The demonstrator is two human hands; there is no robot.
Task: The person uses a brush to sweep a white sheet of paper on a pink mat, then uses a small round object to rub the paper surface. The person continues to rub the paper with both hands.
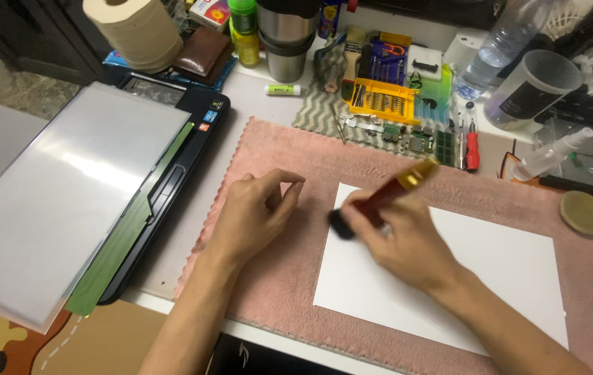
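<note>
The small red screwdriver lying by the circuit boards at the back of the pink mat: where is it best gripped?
Grip the small red screwdriver by its thick red handle, from above. It lies flat and its thin metal shaft points away, towards the bottle.

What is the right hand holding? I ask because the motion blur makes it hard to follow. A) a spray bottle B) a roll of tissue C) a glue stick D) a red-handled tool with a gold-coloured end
D: the right hand grips a red-handled tool with a gold-coloured end over the white sheet on the pink mat; the glue stick lies farther back on the desk.
</note>
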